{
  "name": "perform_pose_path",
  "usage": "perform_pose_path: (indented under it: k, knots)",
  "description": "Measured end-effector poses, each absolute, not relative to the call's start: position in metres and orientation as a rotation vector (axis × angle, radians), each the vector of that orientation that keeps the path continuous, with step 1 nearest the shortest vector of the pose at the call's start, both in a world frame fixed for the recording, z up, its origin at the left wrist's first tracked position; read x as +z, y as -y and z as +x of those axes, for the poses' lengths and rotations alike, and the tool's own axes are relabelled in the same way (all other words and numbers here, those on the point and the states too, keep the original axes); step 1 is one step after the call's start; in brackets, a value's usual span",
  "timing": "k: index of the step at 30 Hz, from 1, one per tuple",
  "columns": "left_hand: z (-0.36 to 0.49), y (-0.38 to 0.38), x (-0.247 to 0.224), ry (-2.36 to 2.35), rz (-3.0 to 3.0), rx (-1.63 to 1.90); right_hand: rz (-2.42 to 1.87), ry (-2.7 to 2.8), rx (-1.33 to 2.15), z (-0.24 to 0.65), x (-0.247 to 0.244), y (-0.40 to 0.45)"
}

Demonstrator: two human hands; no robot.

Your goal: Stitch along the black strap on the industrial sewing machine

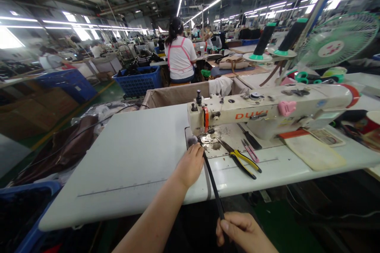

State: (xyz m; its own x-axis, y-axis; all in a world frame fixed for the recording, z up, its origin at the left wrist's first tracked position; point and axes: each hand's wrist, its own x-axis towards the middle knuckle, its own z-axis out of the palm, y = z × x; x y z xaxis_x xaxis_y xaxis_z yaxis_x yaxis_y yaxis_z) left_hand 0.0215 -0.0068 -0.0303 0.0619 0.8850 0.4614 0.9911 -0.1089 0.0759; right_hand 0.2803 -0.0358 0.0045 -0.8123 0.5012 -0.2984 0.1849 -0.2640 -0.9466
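A narrow black strap (213, 180) runs from the needle area of the white sewing machine (267, 106) down over the table's front edge. My left hand (191, 164) lies at the machine's presser foot, its fingertips closed on the strap's far end; the exact grip is partly hidden. Below the table edge, my right hand (239, 229) pinches the near part of the strap between thumb and fingers. Just right of the needle plate lie yellow-and-black pliers (242, 161), pink thread snips (251, 151) and a black-handled screwdriver (251, 138).
The white table (127, 154) stretches left of the machine. Behind it stands a fabric-lined bin (172, 97). Thread cones (263, 43) and a green fan (335, 43) rise at the right. A co-worker (180, 55) sits ahead, beside a blue crate (139, 81). Another blue bin (32, 205) is at lower left.
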Motion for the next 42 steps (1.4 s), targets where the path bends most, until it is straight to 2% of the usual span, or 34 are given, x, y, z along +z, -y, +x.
perform_pose_path:
  k: [7, 12, 18, 26, 42]
  knots:
    - [0.021, 0.012, -0.028, 1.836, -2.105, -0.604, -0.813, 1.709, 2.219, 0.280, 0.005, 0.034]
    - [0.022, 0.014, -0.021, 1.814, -2.125, -0.601, -0.741, 1.883, 1.996, 0.277, 0.006, 0.030]
    - [0.023, 0.015, -0.020, 1.824, -2.122, -0.622, -0.872, 1.898, 1.806, 0.267, 0.013, 0.025]
    - [0.022, 0.015, -0.020, 1.834, -2.149, -0.614, -0.986, 1.735, 2.021, 0.263, 0.016, 0.029]
    - [0.021, 0.015, -0.022, 1.850, -2.151, -0.609, -0.933, 1.715, 2.122, 0.272, 0.017, 0.036]
